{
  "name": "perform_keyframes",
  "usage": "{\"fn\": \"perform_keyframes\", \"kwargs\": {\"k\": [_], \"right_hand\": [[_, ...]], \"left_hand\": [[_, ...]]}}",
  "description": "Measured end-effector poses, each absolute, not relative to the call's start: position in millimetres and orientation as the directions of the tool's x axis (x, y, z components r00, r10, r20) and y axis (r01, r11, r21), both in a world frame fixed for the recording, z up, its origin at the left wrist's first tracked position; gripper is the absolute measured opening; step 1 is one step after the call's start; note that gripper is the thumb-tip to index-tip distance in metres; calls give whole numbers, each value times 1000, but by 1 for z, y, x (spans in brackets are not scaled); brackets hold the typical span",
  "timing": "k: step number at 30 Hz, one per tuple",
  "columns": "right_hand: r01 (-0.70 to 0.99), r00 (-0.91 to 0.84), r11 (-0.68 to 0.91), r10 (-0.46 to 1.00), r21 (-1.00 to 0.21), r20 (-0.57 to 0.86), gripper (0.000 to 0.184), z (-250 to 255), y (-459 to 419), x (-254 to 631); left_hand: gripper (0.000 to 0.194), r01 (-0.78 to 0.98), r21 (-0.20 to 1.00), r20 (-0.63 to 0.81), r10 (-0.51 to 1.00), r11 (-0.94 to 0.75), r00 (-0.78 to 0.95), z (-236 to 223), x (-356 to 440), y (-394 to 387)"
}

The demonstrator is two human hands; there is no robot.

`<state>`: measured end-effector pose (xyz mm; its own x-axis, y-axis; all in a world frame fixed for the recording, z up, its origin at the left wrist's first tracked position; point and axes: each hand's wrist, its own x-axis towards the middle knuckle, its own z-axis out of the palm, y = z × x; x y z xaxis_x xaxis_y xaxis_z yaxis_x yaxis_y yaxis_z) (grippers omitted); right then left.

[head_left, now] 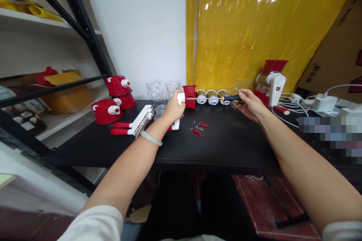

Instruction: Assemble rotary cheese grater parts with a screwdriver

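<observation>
My left hand (174, 109) is closed around a white plastic part (181, 98), held upright above the black table. A lower piece of white shows beneath the fingers; the rest is hidden by my hand. In my right hand (251, 104) is a screwdriver (231, 98) with a black and yellow handle, gripped by the handle end. Its long shaft lies level, pointing left, and the tip meets the white part or ends just beside it. Small red plastic pieces (197, 132) and several screws (200, 128) lie on the table below.
Left are red grater bases (106, 111) and white crank arms with red grips (138, 121). Behind stand clear plastic cups (155, 89), a red hopper (189, 96) and metal grating drums (212, 97). At right are an assembled red-and-white grater (275, 86), cables and white chargers (325, 102).
</observation>
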<state>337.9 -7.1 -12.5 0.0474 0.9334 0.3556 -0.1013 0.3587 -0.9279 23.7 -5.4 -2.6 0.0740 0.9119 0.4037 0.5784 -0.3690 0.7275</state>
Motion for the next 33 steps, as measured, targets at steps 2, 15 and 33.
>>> {"fn": "perform_keyframes", "kwargs": {"k": [2,15,33], "right_hand": [[-142,27,354,935,-924,354,43,-12,-8,339],[217,61,385,912,-897,406,48,-8,-12,339],[219,85,371,914,-902,397,62,4,-21,335]], "left_hand": [[50,558,741,401,913,-374,79,-2,25,-6],[50,552,757,371,925,-351,80,-5,24,-4],[56,475,830,280,955,-292,97,-9,25,1]]}}
